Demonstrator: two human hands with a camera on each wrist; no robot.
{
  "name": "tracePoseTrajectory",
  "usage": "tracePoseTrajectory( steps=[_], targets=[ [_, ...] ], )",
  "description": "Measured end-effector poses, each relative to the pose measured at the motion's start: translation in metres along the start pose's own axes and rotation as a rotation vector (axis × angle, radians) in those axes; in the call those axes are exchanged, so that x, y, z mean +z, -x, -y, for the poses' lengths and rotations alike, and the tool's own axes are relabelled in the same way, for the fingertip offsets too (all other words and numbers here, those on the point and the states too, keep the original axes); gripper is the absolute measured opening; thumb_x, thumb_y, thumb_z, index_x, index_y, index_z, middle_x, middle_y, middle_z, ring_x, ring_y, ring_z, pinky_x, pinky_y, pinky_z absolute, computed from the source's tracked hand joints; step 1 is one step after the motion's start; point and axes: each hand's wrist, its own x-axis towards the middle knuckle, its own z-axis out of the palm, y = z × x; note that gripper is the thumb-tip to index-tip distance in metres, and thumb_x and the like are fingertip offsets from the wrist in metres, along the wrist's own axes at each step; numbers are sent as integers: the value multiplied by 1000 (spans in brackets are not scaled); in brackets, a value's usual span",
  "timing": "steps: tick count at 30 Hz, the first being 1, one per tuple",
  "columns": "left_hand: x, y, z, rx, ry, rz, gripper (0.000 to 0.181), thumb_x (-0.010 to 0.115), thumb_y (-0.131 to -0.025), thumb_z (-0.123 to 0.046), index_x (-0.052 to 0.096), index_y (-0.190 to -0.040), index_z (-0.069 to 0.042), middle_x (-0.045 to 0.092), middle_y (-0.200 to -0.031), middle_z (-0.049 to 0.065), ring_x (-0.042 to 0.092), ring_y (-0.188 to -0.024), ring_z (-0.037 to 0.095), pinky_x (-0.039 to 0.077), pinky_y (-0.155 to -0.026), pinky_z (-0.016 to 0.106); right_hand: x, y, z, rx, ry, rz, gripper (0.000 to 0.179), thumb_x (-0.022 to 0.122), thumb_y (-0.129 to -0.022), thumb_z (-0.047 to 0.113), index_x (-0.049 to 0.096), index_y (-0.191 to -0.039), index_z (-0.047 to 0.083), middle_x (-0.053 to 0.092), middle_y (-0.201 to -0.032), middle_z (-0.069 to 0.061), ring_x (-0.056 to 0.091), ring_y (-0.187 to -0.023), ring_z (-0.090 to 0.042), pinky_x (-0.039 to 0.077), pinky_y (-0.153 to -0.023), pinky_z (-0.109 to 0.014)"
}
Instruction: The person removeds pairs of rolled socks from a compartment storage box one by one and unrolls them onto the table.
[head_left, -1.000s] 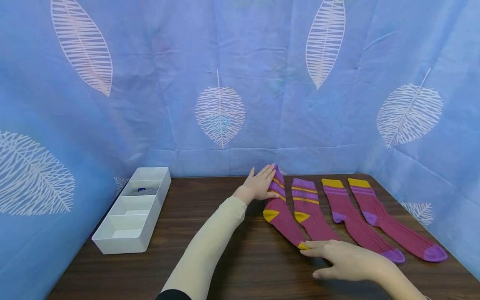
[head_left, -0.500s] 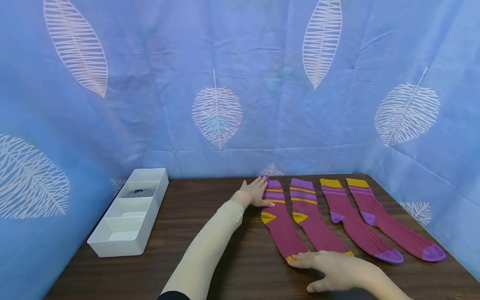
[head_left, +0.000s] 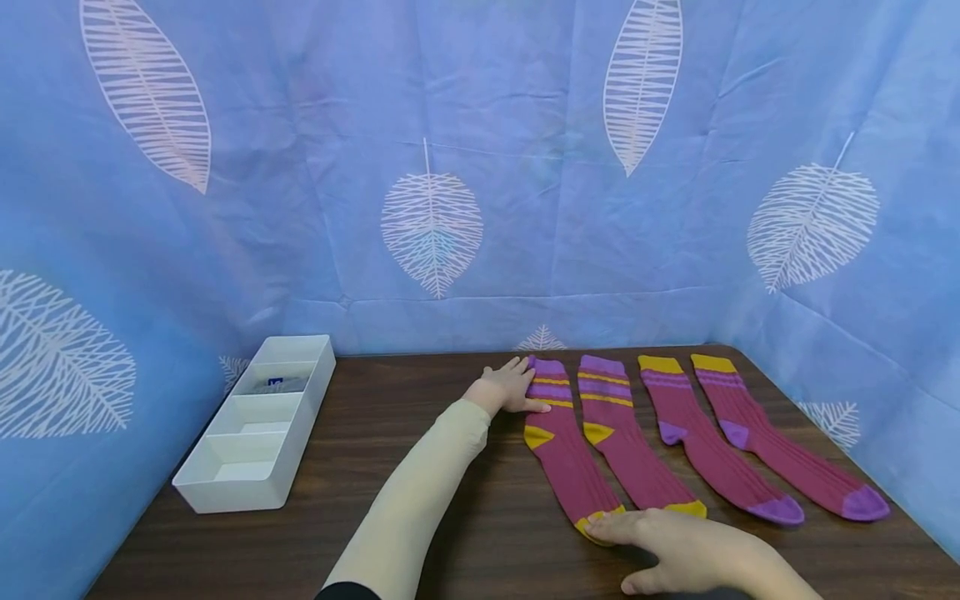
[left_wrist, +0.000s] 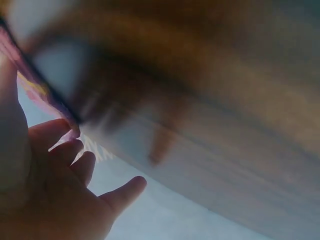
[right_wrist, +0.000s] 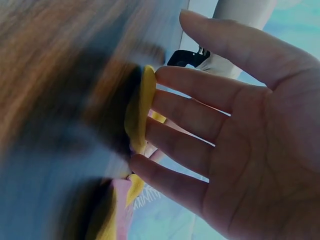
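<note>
The leftmost sock [head_left: 566,471], maroon with a purple and yellow striped cuff and yellow heel and toe, lies flat on the table. My left hand [head_left: 506,387] rests at its cuff with fingers spread. At the other end my right hand [head_left: 675,550] touches the yellow toe with nearly straight fingers. The right wrist view shows those fingertips right at the yellow toe [right_wrist: 140,110], palm facing the camera. A matching sock [head_left: 647,467] lies just to the right, its toe partly behind my right hand. In the left wrist view the cuff [left_wrist: 47,97] shows beside my fingers.
Two more maroon socks, one [head_left: 712,467] beside the other [head_left: 787,458], with yellow cuffs and purple heels and toes, lie at the right. A white divided box [head_left: 300,454] stands on the left, a small packet [head_left: 281,383] inside. A blue leaf-print cloth [head_left: 480,233] hangs behind the table.
The leftmost sock's cuff has come down from the back, and the sock now lies flat and straighter alongside its match. Both hands have moved slightly nearer with it.
</note>
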Motion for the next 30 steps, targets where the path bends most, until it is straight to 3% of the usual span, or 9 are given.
tracePoseTrajectory(
  steps=[5, 12, 16, 20, 25, 30],
  targets=[
    [-2, 7, 7, 0, 1, -40, 78, 39, -92, -69, 26, -155, -24, 19, -164, -1, 14, -153, 17, 27, -117, 54, -3, 1, 2, -15, 6, -16, 61, 63, -90, 48, 46, -145, 30, 49, -148, 3, 47, -136, -22, 48, -101, -37],
    [-6, 32, 23, 32, 40, -150, 74, 43, -92, -67, 32, -153, -27, 30, -160, 0, 23, -150, 22, 33, -114, 55, -9, -1, 8, -42, 93, -126, 57, 58, -92, 52, 49, -143, 28, 50, -148, -4, 45, -137, -33, 49, -99, -46],
    [-5, 54, 31, 64, 92, -228, 70, 46, -94, -63, 34, -152, -27, 36, -158, 2, 30, -148, 24, 36, -111, 57, -13, -3, 13, -66, 171, -238, 54, 58, -93, 50, 54, -140, 24, 54, -144, -2, 50, -132, -32, 51, -96, -47],
    [-5, 80, 36, 87, 135, -284, 67, 47, -94, -61, 37, -151, -26, 42, -154, 3, 37, -144, 26, 36, -110, 58, -16, -7, 19, -100, 249, -404, 46, 60, -94, 44, 61, -133, 19, 61, -135, 0, 58, -123, -26, 54, -91, -45],
    [-1, 113, 45, 102, 115, -367, 60, 49, -95, -58, 46, -146, -26, 52, -146, 1, 48, -135, 24, 42, -106, 53, -19, -17, 28, -142, 342, -606, 26, 66, -92, 34, 71, -113, 19, 69, -112, 9, 66, -102, -12, 56, -81, -36],
    [7, 148, 55, 101, 83, -478, 52, 52, -95, -53, 57, -137, -23, 64, -133, 0, 60, -122, 22, 50, -95, 48, -21, -32, 36, -207, 366, -723, 8, 70, -89, 30, 70, -96, 25, 66, -93, 15, 62, -83, -1, 52, -70, -26]
  ],
)
